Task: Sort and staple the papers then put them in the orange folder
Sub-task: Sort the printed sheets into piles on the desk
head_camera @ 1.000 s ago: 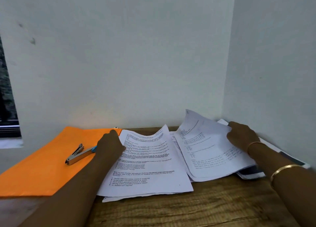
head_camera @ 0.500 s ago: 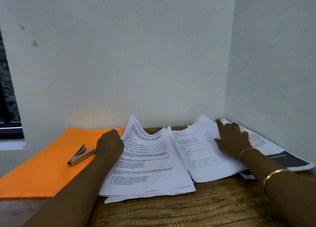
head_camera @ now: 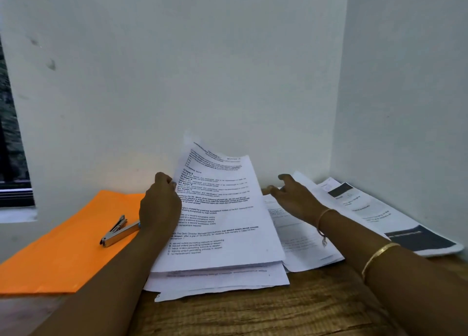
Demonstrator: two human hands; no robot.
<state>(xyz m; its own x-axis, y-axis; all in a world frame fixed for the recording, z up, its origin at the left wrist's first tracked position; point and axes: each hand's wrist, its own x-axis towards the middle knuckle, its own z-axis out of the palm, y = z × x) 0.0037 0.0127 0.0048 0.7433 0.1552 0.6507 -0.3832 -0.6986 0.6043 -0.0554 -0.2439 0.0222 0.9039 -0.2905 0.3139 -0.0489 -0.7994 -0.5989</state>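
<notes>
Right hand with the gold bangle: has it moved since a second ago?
Yes. The right hand has shifted left, away from the white wall corner, toward the white printed sheet that the left hand lifts.

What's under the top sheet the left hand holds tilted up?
More white printed sheets, a loose stack on the wooden table. Only their near edges show past the top sheet, which the left hand pinches at its left edge; their text is covered.
</notes>
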